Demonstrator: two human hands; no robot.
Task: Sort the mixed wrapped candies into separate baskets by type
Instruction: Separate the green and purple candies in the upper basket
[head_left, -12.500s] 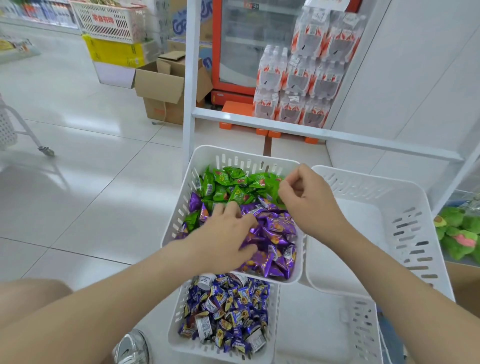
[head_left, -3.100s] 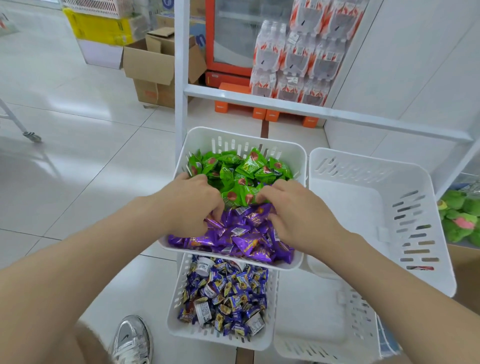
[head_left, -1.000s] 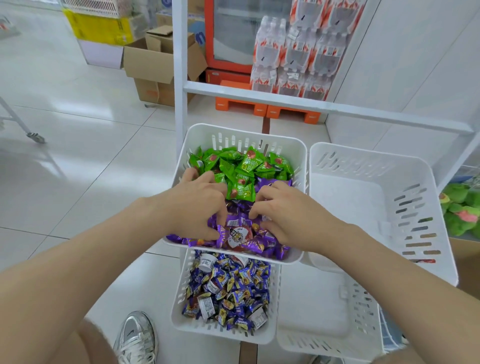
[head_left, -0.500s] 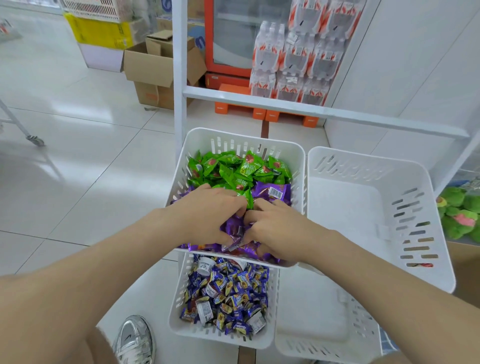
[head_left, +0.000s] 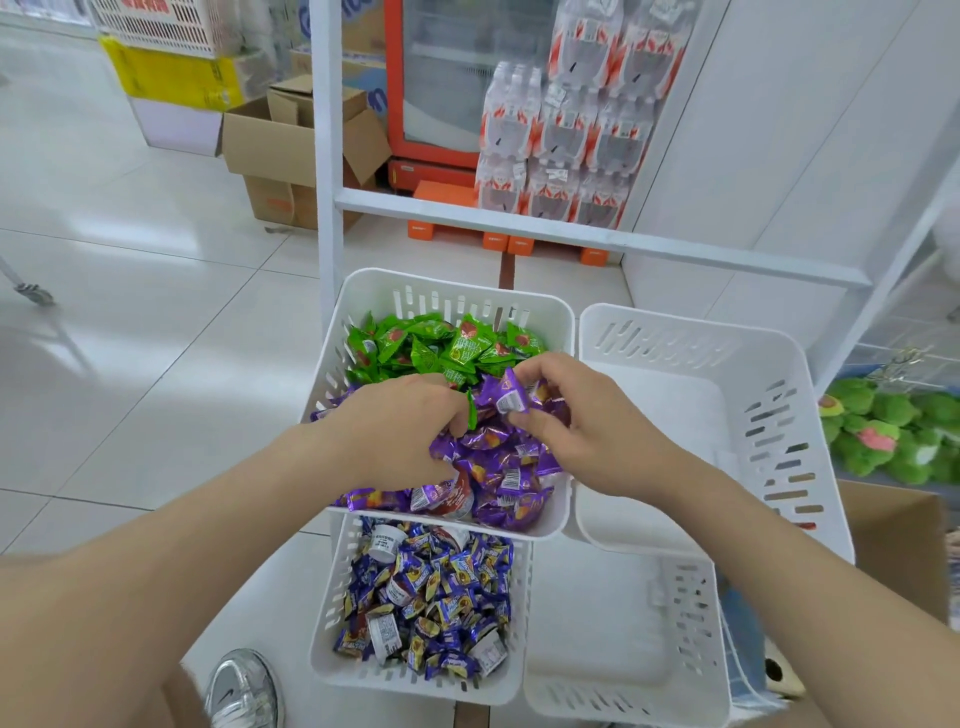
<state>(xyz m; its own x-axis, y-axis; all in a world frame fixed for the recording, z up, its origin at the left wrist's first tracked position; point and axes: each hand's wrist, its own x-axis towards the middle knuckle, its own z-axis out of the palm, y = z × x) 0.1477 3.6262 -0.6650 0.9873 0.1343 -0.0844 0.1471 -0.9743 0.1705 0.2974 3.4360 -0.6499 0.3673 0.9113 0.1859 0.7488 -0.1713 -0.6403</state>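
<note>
**Purple candy in our right grip, empty basket just to its right**

Head view: our right hand (head_left: 587, 431) pinches one purple candy (head_left: 508, 396) between thumb and fingertips, lifted just above the purple pile (head_left: 498, 467) in the near half of the mixed basket (head_left: 457, 291). The green candies (head_left: 441, 345) fill that basket's far half. The move turns on this: the empty basket (head_left: 675, 338) stands touching the mixed one on its right, so the held candy lies just left of the shared rim, and our right hand is plainly the nearer one to carry it across. The wrapper's long axis runs roughly upright, tilted a little. Our left hand (head_left: 400, 431) lies knuckles-up on the pile, fingers curled down among the wrappers with a green one at its fingertips; we cannot tell whether it grips anything. A lower basket (head_left: 415, 680) holds blue candies (head_left: 431, 592).

Against half a second ago, our hands have parted: then both pressed together, buried in the purple pile; now the right one has risen with a candy and shifted rightward.
</note>
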